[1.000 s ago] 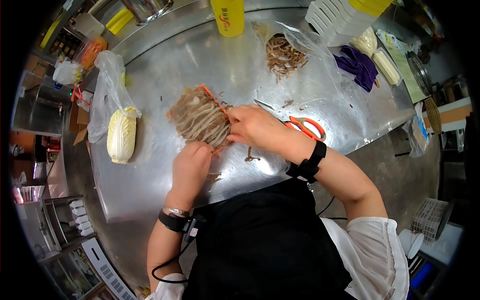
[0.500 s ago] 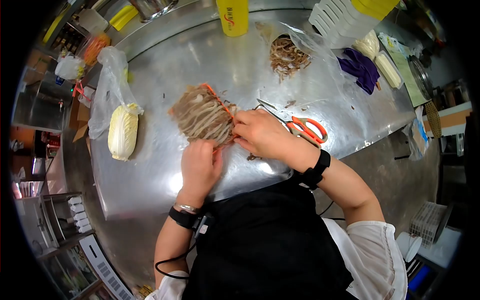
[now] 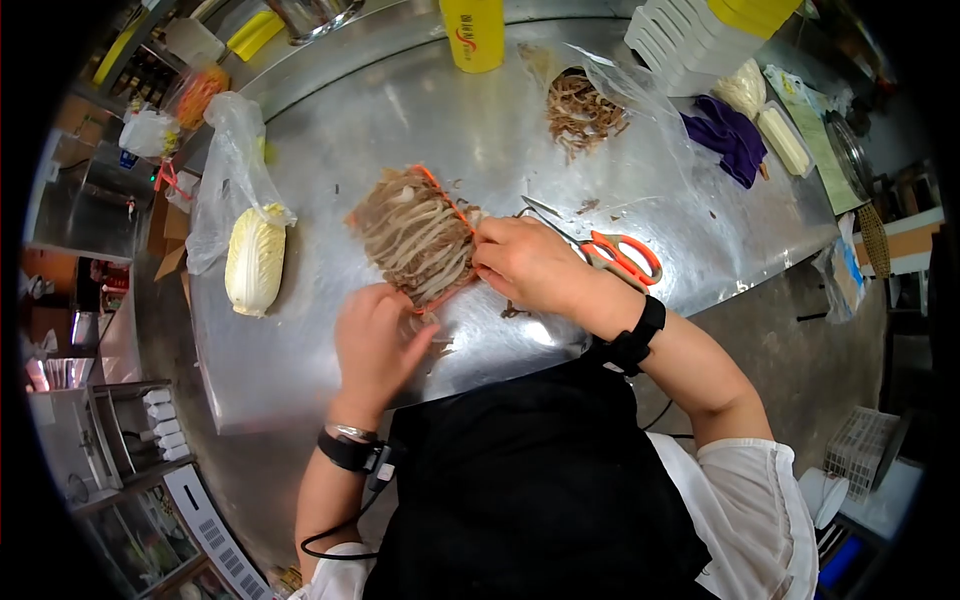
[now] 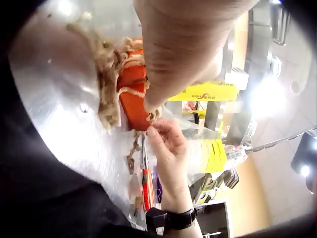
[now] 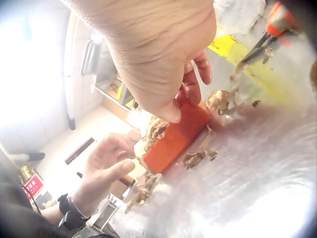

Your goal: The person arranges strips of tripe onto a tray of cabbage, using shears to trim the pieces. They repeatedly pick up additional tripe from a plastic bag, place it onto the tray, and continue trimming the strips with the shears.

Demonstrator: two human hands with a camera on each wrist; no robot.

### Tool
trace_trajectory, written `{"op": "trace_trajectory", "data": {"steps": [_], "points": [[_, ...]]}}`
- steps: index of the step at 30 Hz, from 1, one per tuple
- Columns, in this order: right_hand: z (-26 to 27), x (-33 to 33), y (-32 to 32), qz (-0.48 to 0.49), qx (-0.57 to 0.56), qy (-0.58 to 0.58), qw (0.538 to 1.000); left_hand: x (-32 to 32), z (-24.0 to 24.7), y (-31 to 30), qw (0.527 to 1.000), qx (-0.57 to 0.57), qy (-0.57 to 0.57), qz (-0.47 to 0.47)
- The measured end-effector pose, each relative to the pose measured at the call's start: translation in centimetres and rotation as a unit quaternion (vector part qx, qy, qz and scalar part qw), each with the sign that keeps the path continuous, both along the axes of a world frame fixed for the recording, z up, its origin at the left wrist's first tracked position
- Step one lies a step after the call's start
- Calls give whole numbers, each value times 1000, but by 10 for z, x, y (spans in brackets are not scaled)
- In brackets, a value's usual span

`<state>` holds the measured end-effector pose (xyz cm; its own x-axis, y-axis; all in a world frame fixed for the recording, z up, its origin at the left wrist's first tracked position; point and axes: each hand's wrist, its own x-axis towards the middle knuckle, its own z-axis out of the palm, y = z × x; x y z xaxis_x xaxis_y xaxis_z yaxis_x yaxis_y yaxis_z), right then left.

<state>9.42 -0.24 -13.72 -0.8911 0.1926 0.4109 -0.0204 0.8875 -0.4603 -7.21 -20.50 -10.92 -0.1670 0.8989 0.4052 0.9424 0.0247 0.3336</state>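
Brown and pale strips (image 3: 415, 235) lie heaped in an orange container, whose thin rim (image 3: 440, 192) shows in the head view. Its orange side (image 4: 132, 99) faces the left wrist camera, and the same side (image 5: 178, 139) shows in the right wrist view. My right hand (image 3: 530, 262) pinches the container's near right corner between thumb and fingers. By the near left corner is my left hand (image 3: 375, 345), thumb spread from loosely bent fingers; whether its fingertips touch the container is unclear. Loose strips (image 5: 198, 157) lie on the metal beside it.
Orange-handled scissors (image 3: 615, 258) lie right of my right hand. Farther back are a plastic bag with brown strips (image 3: 583, 108), a purple cloth (image 3: 727, 143) and a yellow cylinder (image 3: 473, 38). A cabbage (image 3: 256, 262) rests at the left of the metal table (image 3: 300, 350).
My left thumb has spread away from the fingers, and that hand has drawn back slightly to the left. My right hand stays at the container's corner. The whole head view has shifted slightly.
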Motion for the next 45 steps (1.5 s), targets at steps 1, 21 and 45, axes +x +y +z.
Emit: {"op": "trace_trajectory", "data": {"steps": [1, 21, 45], "points": [[0, 0, 0, 0, -2, -2, 1000, 8, 2, 2, 999, 5, 21, 34], [-5, -1, 1, 1, -19, 16, 1000, 3, -16, -3, 964, -51, -228, 127], [-2, -2, 1, 4, -30, -1, 1000, -4, -6, 9, 999, -41, -6, 0]]}}
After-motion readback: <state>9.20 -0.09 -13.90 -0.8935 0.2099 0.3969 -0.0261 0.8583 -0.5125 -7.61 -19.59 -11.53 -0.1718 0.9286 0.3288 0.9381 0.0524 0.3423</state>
